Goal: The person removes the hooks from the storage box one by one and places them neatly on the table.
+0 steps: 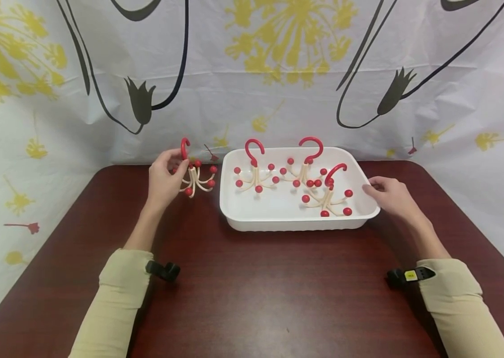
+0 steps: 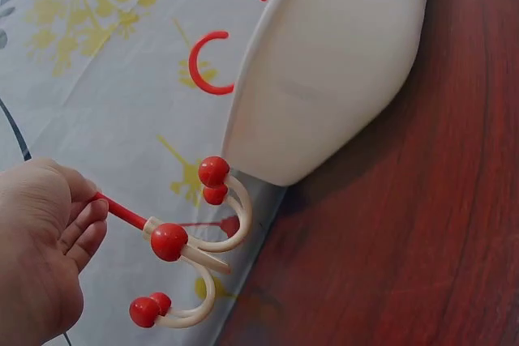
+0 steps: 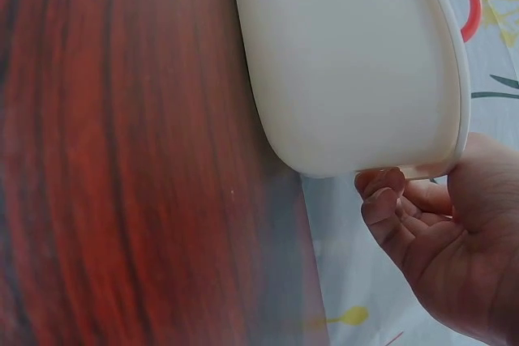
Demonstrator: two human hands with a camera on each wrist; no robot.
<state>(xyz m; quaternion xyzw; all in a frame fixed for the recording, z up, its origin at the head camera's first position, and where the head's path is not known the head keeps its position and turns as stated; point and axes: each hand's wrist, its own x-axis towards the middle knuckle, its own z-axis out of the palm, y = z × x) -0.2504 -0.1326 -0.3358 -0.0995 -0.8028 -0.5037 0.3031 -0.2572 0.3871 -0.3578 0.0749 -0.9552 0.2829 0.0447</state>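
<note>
My left hand (image 1: pixel 166 176) grips the red hook shaft of a multi-arm hanger (image 1: pixel 193 175), whose cream curved arms end in red balls. In the left wrist view the held hanger (image 2: pixel 169 242) tilts, its arms pointing away from the fingers. It is just left of a white plastic tray (image 1: pixel 296 225). Three similar hangers stand in the tray: one at the left (image 1: pixel 255 174), one at the back (image 1: pixel 304 171), one at the front right (image 1: pixel 327 198). My right hand (image 1: pixel 392 196) holds the tray's right end, with its thumb at the rim and fingers curled beneath.
The tray rests on a dark red-brown wooden table (image 1: pixel 279 283), near its back edge. A white cloth (image 1: pixel 252 99) with yellow and grey flower prints hangs behind and at both sides. Black straps with small devices (image 1: pixel 164 271) sit on both wrists.
</note>
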